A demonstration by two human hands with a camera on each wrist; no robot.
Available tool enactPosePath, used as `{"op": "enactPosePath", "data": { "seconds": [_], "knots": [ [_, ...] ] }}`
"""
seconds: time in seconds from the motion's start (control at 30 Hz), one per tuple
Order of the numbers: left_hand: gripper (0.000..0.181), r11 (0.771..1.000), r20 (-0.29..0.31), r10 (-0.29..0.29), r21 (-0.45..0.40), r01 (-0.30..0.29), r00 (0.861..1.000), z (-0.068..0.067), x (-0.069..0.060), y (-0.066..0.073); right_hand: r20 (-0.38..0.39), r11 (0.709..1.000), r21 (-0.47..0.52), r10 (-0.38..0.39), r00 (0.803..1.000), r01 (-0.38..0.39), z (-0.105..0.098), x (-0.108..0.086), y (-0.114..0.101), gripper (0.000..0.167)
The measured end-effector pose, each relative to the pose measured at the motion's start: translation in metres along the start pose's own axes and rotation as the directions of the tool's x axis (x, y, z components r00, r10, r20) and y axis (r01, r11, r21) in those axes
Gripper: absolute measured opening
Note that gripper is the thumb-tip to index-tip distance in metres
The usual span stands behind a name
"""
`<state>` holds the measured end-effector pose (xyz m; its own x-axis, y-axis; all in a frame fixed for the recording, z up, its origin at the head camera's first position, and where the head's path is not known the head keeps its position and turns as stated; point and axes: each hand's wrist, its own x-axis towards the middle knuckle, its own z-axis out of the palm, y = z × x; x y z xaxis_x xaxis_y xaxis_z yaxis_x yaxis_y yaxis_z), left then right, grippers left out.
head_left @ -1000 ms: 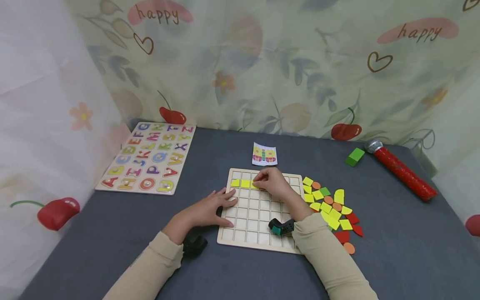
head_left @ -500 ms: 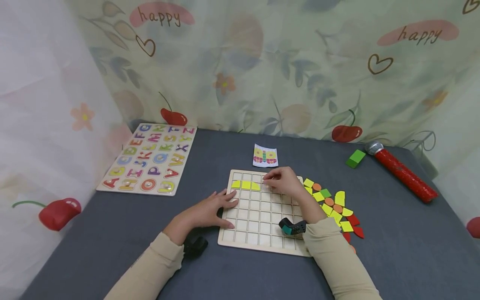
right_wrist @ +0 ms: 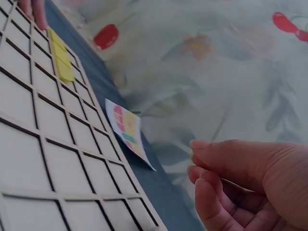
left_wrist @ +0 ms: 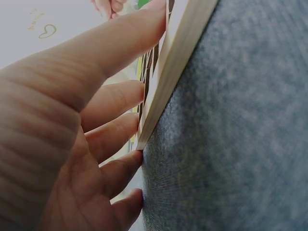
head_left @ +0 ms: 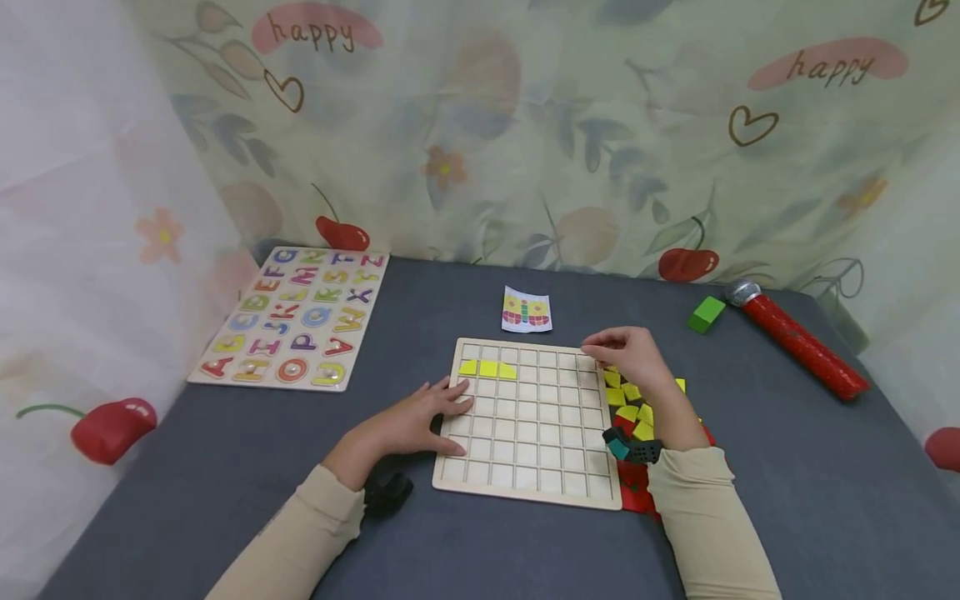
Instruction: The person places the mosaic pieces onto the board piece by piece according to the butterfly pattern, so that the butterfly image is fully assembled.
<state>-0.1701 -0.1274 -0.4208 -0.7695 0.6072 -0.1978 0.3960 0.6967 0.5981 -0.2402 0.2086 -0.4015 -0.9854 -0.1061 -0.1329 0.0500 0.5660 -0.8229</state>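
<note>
My left hand [head_left: 412,423] rests with spread, fairly straight fingers on the left edge of a wooden grid board [head_left: 527,454]. In the left wrist view its fingertips [left_wrist: 130,91] touch the board's side and top. Three yellow pieces [head_left: 488,369] lie in a row of cells at the board's upper left. Near the upper right corner hovers my right hand [head_left: 633,358], its fingers loosely curled. No piece shows between its thumb and fingers in the right wrist view. Several loose yellow pieces [head_left: 615,397] and red pieces [head_left: 637,497] lie right of the board, partly hidden by the right arm.
A butterfly pattern card [head_left: 527,310] lies behind the board. An alphabet puzzle board [head_left: 292,321] is at the left. At the back right are a green block [head_left: 707,314] and a red microphone [head_left: 806,346]. A printed curtain surrounds the table.
My right hand has left the third yellow piece in its cell and moved right, across the board to its upper right corner. The left hand has stayed in place.
</note>
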Motion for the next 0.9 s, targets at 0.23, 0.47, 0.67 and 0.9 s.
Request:
{"op": "enactPosePath", "data": {
  "seconds": [0.23, 0.47, 0.67, 0.9],
  "knots": [
    [0.078, 1.0, 0.0, 0.003, -0.013, -0.003, 1.0, -0.001, 0.0, 0.001, -0.018, 0.999, -0.036, 0.027, 0.999, -0.028, -0.021, -0.005, 0.013, 0.036],
    [0.078, 1.0, -0.006, -0.014, -0.011, 0.013, 1.0, -0.002, 0.0, 0.002, 0.008, 0.995, -0.045, 0.093, 0.996, -0.092, -0.035, -0.007, 0.034, 0.04],
    [0.078, 1.0, -0.005, -0.013, -0.025, 0.013, 1.0, -0.002, -0.001, 0.002, -0.008, 0.986, -0.098, 0.136, 0.991, -0.136, -0.037, -0.006, 0.045, 0.039],
    [0.078, 1.0, -0.005, -0.005, -0.001, 0.005, 1.0, 0.0, 0.001, 0.0, -0.012, 0.981, -0.149, 0.122, 0.992, -0.123, -0.035, -0.006, 0.046, 0.037]
  ]
}}
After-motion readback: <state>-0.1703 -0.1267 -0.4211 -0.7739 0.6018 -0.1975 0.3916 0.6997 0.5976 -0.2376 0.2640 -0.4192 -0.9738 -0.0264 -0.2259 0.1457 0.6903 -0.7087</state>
